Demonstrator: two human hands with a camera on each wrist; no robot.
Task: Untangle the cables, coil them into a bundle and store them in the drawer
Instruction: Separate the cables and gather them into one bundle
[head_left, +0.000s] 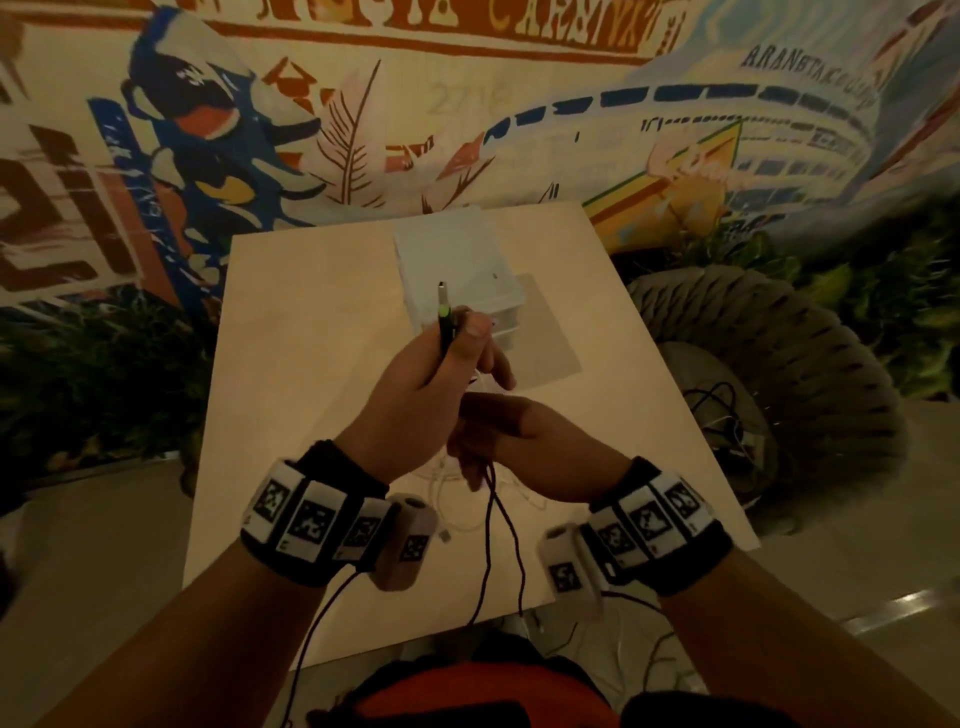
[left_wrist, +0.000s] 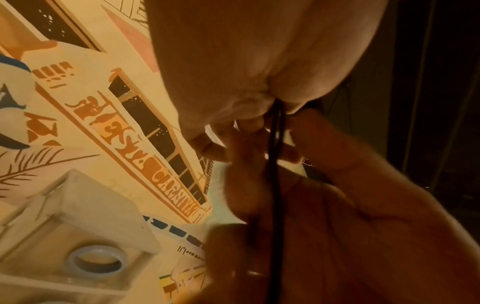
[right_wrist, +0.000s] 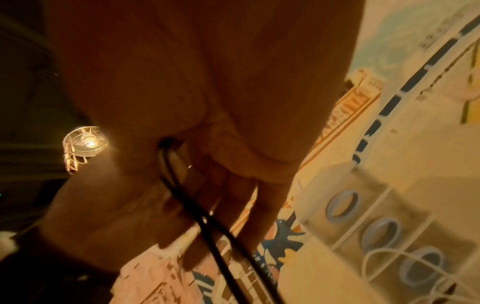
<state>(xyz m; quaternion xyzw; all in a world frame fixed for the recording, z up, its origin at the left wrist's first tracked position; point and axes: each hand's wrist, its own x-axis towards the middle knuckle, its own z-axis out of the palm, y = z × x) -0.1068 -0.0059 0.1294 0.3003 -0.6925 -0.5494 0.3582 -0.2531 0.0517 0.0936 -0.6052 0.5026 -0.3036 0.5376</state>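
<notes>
Behind the pale table (head_left: 291, 364) hangs a painted mural (head_left: 208, 130); a white drawer unit (head_left: 457, 260) stands at its far side, a woven chair (head_left: 779, 353) alongside. Above the tabletop, the left hand (head_left: 415, 395) grips the black cable (head_left: 493, 545) plug-up, and the right hand (head_left: 524, 441) pinches its strands below, over a white cable (head_left: 452, 499).
</notes>
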